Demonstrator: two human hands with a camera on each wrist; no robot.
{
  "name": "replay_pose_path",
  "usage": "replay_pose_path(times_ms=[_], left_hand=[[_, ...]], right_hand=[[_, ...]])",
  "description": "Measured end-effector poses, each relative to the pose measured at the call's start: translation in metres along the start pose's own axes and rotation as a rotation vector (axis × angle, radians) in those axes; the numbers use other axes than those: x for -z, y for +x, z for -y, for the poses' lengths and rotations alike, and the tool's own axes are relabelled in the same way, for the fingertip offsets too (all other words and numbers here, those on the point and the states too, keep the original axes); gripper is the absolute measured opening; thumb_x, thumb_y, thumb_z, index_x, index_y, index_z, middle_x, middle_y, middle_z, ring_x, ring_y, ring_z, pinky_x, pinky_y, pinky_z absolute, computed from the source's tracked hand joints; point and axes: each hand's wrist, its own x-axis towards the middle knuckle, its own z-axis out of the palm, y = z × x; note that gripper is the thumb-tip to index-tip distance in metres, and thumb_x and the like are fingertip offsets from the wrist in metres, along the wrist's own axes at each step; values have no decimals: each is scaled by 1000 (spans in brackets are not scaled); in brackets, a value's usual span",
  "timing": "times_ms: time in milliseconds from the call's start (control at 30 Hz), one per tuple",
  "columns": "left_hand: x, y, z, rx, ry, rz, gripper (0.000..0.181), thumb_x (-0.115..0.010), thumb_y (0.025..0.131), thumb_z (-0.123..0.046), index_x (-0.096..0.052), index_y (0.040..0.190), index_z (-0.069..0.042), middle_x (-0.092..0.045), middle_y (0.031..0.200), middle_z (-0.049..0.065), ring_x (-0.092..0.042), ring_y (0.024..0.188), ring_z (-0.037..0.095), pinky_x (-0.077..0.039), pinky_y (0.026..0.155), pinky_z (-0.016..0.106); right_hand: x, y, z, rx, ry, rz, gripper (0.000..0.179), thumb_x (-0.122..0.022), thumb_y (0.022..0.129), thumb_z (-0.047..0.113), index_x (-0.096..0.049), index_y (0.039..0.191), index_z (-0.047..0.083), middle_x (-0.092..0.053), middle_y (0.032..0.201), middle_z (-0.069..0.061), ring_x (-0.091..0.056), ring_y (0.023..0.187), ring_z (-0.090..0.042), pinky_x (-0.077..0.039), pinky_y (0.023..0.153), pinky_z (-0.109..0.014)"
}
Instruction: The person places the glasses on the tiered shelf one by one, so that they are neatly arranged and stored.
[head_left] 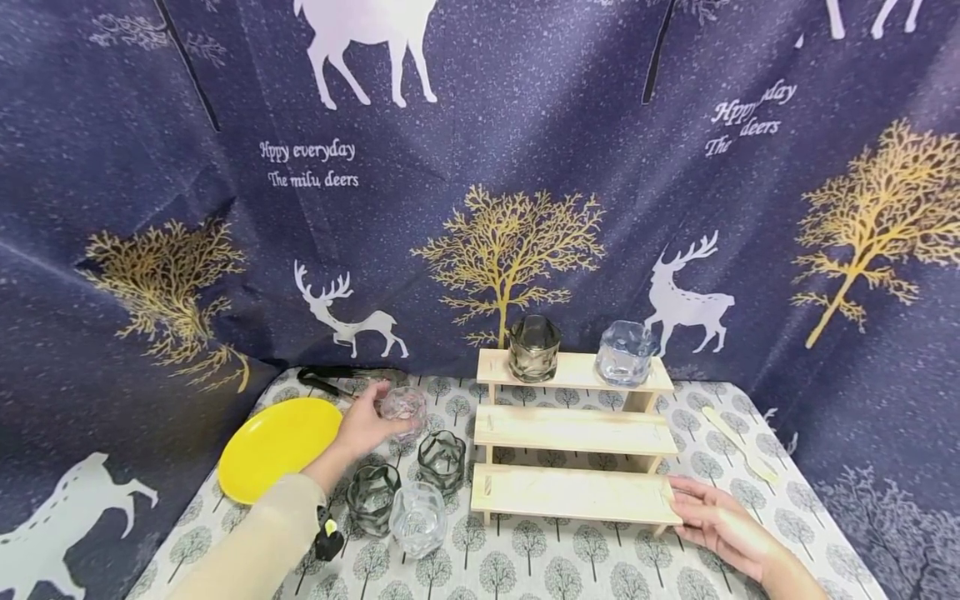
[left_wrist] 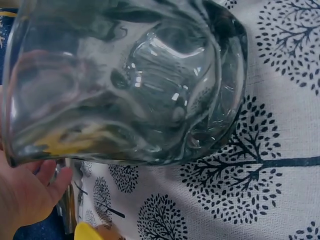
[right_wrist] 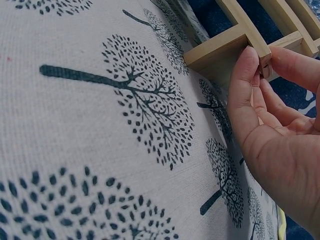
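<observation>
My left hand point(head_left: 367, 427) has its thumb and fingers around a clear, pink-tinted glass cup point(head_left: 406, 410). Close to it stand two dark grey glass cups, one nearer the shelf point(head_left: 442, 461) and another nearer the wrist point(head_left: 372, 497), with a clear glass cup point(head_left: 418, 518) in front. A large glass point(left_wrist: 125, 85) hides part of the left hand point(left_wrist: 30, 195) in the left wrist view. At the right end of the lowest step of a three-step wooden shelf point(head_left: 573, 492), my right hand point(head_left: 716, 521) pinches the corner; thumb and fingertips meet the wood point(right_wrist: 220, 50) in the right wrist view.
On the top step sit a smoky glass cup point(head_left: 534, 350) and a bluish clear one point(head_left: 626, 354). A yellow plate point(head_left: 279, 446) lies at the left, black-handled tongs point(head_left: 322, 382) behind it. Right of the shelf lies a cream-coloured utensil point(head_left: 742, 446). A dark cloth point(head_left: 480, 125) hangs behind.
</observation>
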Motion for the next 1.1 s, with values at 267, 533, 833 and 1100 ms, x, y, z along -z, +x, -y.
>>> replay_pose_path(times_ms=[267, 533, 833, 1100], left_hand=[[-4, 0, -2, 12, -60, 28, 98, -92, 80, -32, -37, 155, 1, -42, 155, 28, -43, 143, 44, -40, 114, 53], [-5, -2, -4, 26, -43, 7, 95, -92, 79, -33, -41, 152, 0, -50, 149, 25, -49, 137, 43, -44, 110, 54], [-5, -3, -3, 12, 23, -38, 83, -94, 76, -35, -54, 141, -4, -66, 119, 18, -62, 105, 32, -54, 86, 46], [-8, 2, 0, -34, 36, -66, 79, -97, 71, -31, -60, 135, -3, -70, 106, 19, -65, 89, 28, -55, 74, 40]], right_hand=[[-1, 1, 0, 13, 1, 6, 40, -40, 110, 1, -62, 131, 28, -70, 127, -1, -68, 106, -13, -57, 91, -28], [-1, 2, 0, 13, -8, 3, 40, -41, 110, 2, -63, 131, 28, -70, 126, -1, -68, 106, -12, -57, 91, -28], [-1, 1, 0, 2, 1, 1, 40, -40, 110, 2, -63, 131, 28, -70, 127, -1, -68, 106, -12, -57, 91, -28], [-1, -1, 1, -6, -6, -11, 38, -41, 110, 3, -61, 130, 28, -68, 128, -2, -67, 107, -13, -57, 91, -29]])
